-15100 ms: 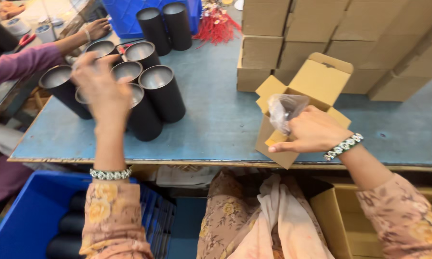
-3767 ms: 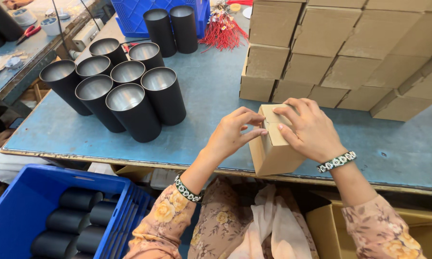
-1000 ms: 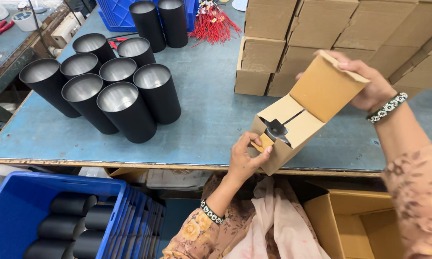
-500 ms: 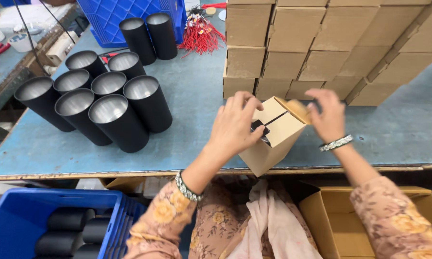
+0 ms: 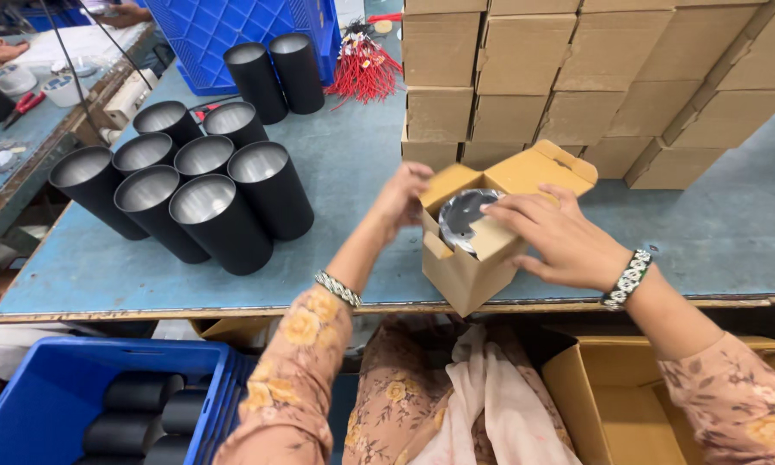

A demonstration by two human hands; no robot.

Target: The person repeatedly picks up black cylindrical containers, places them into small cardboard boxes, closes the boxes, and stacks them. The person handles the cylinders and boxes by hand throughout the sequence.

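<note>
Sitting at the near edge of the blue-topped bench (image 5: 353, 172), towards its right half: a small brown cardboard box (image 5: 469, 258), tilted, top flaps open, a round silvery metal piece (image 5: 463, 215) showing inside. Pressing flat on the box's near flap, the right hand (image 5: 559, 237), fingers spread and extended, not clamped. Cupping the box's far left side, the left hand (image 5: 403, 196), fingers curled around the flap edge; fingertips hidden behind the cardboard, so grip cannot be told exactly. Standing near the bench's left edge, well apart from the box: a cluster of black cylindrical tubes with silvery interiors (image 5: 200, 194). Rising along the far right edge, a stacked wall of closed brown cartons (image 5: 577, 77). Lying at the far edge beside a blue plastic crate (image 5: 232, 39), a bundle of red tassels (image 5: 363, 69). Below the near-left corner, a blue bin holding black tubes (image 5: 86, 405).
</note>
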